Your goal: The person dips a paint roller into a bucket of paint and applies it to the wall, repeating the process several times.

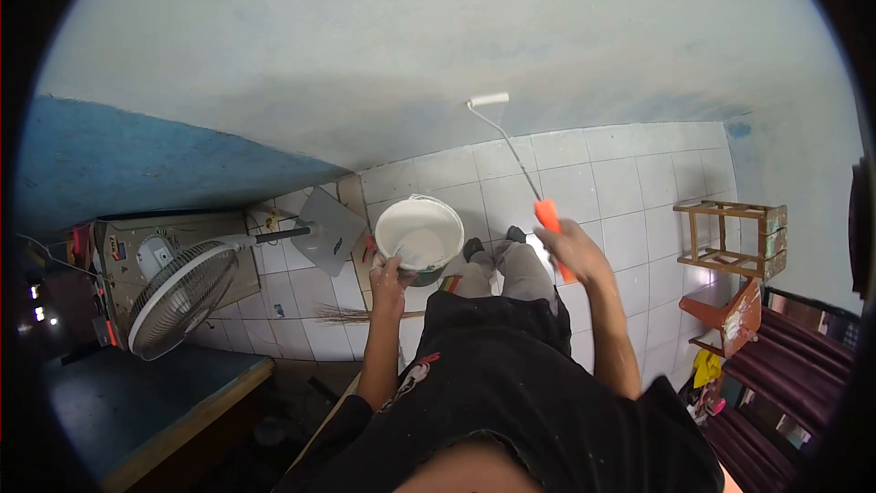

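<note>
In the head view, a paint roller [489, 99] is held by its orange handle in the right hand [584, 256], right of centre of the frame, with the fingers closed around the grip. Its white sleeve is seen against the pale wall [438, 27] at upper centre – whether the two are touching cannot be told. The white bucket [380, 231], with a pale liquid inside, is placed at the centre, left of the feet. Its near rim is gripped by the left hand [388, 288], the fingers closed on the edge.

White tiles [620, 187] are laid across the floor. At the left of the frame, a standing fan [182, 299] is seen tilted beside a brown box [139, 260], below a blue-painted stretch of wall [137, 155]. Broom bristles [345, 314] are spread on the tiles at lower left of the bucket. At the right, a wooden stool [775, 242] is seen – just beside a red stool [737, 318] marked with white patches.
</note>
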Tool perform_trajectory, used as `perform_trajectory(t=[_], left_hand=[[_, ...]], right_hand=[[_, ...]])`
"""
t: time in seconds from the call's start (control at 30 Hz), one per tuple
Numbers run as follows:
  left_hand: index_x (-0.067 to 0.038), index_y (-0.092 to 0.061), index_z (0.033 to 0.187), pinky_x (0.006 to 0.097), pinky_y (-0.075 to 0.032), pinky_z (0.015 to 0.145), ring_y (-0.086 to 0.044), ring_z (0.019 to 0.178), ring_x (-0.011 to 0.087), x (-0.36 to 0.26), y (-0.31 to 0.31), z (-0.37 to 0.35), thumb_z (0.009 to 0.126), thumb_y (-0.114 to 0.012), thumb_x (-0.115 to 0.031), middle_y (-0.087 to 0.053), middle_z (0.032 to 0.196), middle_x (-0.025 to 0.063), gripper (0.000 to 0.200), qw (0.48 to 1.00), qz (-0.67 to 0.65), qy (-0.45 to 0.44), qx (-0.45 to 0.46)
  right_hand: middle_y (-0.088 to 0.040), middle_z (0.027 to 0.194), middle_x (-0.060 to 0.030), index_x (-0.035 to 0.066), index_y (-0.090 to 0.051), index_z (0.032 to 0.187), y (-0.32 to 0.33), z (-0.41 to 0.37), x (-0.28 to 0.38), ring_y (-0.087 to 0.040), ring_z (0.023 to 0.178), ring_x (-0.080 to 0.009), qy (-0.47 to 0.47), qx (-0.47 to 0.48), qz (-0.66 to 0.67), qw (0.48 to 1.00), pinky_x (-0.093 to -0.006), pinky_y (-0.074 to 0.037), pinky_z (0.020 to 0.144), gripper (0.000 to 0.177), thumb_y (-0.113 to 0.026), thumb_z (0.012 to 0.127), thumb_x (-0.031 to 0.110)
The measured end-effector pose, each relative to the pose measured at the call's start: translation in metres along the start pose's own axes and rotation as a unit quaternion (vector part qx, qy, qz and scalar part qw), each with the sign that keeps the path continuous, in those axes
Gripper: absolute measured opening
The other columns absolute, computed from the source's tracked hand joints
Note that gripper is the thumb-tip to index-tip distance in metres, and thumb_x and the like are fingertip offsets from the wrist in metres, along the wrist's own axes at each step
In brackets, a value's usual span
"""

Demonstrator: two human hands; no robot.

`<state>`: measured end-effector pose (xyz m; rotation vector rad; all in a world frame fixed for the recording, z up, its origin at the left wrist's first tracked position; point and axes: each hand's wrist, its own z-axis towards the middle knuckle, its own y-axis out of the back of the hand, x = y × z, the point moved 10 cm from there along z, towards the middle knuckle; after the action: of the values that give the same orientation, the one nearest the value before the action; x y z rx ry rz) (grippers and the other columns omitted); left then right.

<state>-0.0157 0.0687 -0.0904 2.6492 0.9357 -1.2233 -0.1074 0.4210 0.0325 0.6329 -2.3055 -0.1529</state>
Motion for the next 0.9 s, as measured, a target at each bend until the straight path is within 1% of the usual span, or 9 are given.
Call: perform_trajectory(t=[0.13,0.2,0.33,0.43,0.53,0.63,0.77,0.83,0.9], left_hand=[[-0.009,-0.049,0.108,0.0297,-0.058,0.063,-0.063,0.065,0.0131,0.001,-0.007,0.009,0.087,-0.060,-0.014,-0.063,0.092,0.0071,0.024,1.000,-0.010,0.005,0.024],[-0.009,-0.049,0.108,0.0294,-0.058,0.063,-0.064,0.066,0.0131,0.000,-0.008,0.014,0.088,-0.060,-0.014,-0.063,0.092,0.0069,0.024,1.000,-0.009,0.005,0.027],[-0.009,-0.049,0.108,0.0284,-0.058,0.063,-0.063,0.067,0.0129,-0.002,-0.012,0.011,0.088,-0.058,-0.012,-0.063,0.094,0.0067,0.022,1.000,-0.005,0.005,0.031],[-0.009,-0.049,0.113,0.0282,-0.058,0.063,-0.063,0.068,0.0126,-0.012,-0.016,0.001,0.088,-0.057,-0.011,-0.062,0.096,0.0069,0.026,0.999,0.015,0.006,0.029],[-0.009,-0.049,0.118,0.0283,-0.058,0.063,-0.063,0.068,0.0129,-0.006,-0.010,0.004,0.088,-0.057,-0.012,-0.061,0.099,0.0066,0.032,1.000,0.011,0.013,0.018],[-0.009,-0.048,0.120,0.0279,-0.058,0.063,-0.063,0.074,0.0139,0.009,0.003,0.012,0.087,-0.058,-0.013,-0.060,0.100,0.0057,0.034,0.999,0.006,0.038,0.003],[-0.008,-0.050,0.111,0.0277,-0.055,0.062,-0.062,0.084,0.0162,0.014,0.017,0.002,0.087,-0.061,-0.014,-0.060,0.100,0.0061,0.027,0.999,0.012,0.037,-0.034],[-0.009,-0.049,0.107,0.0278,-0.055,0.062,-0.062,0.083,0.0160,0.020,0.026,0.001,0.087,-0.061,-0.013,-0.059,0.098,0.0063,0.023,0.998,0.009,0.040,-0.042],[-0.010,-0.049,0.103,0.0280,-0.055,0.062,-0.062,0.081,0.0159,0.029,0.030,0.000,0.087,-0.061,-0.013,-0.059,0.097,0.0064,0.020,0.998,0.003,0.045,-0.051]], right_hand=[[-0.051,0.061,-0.0019,0.003,-0.053,0.077,0.004,-0.050,-0.011,-0.048,0.049,-0.0109,-0.044,0.002,0.096,0.994,-0.0291,-0.041,0.049,0.033,-0.059,0.087,0.034],[-0.050,0.060,-0.0018,0.003,-0.053,0.076,-0.005,-0.025,-0.006,-0.049,0.050,-0.0113,-0.026,0.014,0.011,1.000,-0.0285,-0.040,0.049,0.037,-0.060,0.087,0.037],[-0.047,0.060,0.0005,0.003,-0.052,0.078,-0.026,0.077,-0.052,-0.047,0.049,-0.0103,-0.018,-0.011,0.001,1.000,-0.0261,-0.040,0.048,0.034,-0.061,0.088,0.035],[-0.047,0.063,0.0002,0.004,-0.051,0.080,-0.011,0.025,-0.025,-0.045,0.049,-0.0092,0.017,0.001,0.075,0.997,-0.0266,-0.040,0.046,0.033,-0.061,0.089,0.035],[-0.046,0.064,0.0005,0.005,-0.049,0.081,0.008,-0.049,-0.017,-0.043,0.048,-0.0077,-0.040,-0.014,0.126,0.991,-0.0258,-0.039,0.044,0.033,-0.060,0.091,0.035],[-0.045,0.063,0.0011,0.005,-0.048,0.080,0.006,-0.042,-0.029,-0.042,0.046,-0.0067,-0.065,-0.039,0.132,0.988,-0.0240,-0.038,0.043,0.035,-0.061,0.091,0.036],[-0.046,0.062,0.0018,0.006,-0.049,0.078,-0.013,0.085,-0.058,-0.042,0.046,-0.0072,-0.054,0.008,0.115,0.992,-0.0247,-0.037,0.042,0.035,-0.061,0.091,0.037],[-0.046,0.062,0.0019,0.007,-0.049,0.077,-0.029,0.156,-0.085,-0.042,0.046,-0.0074,-0.058,0.021,0.129,0.990,-0.0251,-0.037,0.042,0.036,-0.060,0.091,0.037],[-0.049,0.057,-0.0016,0.003,-0.055,0.073,-0.038,0.197,-0.099,-0.047,0.049,-0.0119,-0.081,0.011,0.066,0.994,-0.0293,-0.039,0.047,0.038,-0.060,0.088,0.038]])
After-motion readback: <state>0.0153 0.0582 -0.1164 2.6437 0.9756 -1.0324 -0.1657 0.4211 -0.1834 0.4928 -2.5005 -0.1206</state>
